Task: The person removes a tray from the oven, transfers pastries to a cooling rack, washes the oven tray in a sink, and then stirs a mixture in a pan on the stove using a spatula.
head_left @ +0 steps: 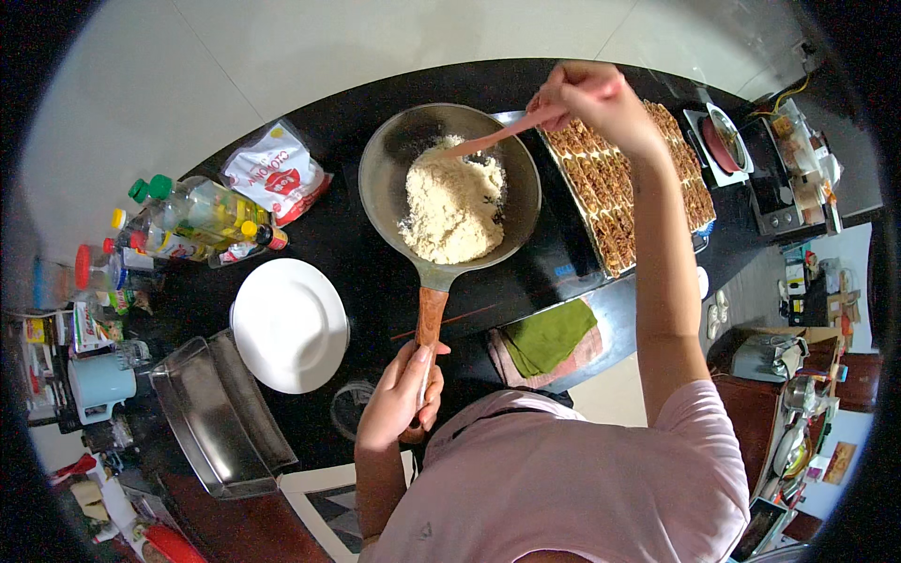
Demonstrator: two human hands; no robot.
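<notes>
My left hand (404, 394) is closed around the wooden handle (431, 319) of a deep grey frying pan (385, 188). In the pan lies a heap of pale, crumbly flour-like powder (450, 211), with the dark pan bottom showing through at its right side. My right hand (587, 98) is raised beyond the pan's right rim, slightly blurred, its fingers closed on the end of a pink spatula (497, 137). The spatula slants down to the left, its tip at the upper part of the powder.
A tray of brown-topped pastry pieces (601, 178) lies right of the pan. On the left are a white plate (289, 324), a white-and-red bag (277, 174), several bottles (211, 206) and a metal basin (221, 413). Green cloth (552, 338) lies at the counter's front edge.
</notes>
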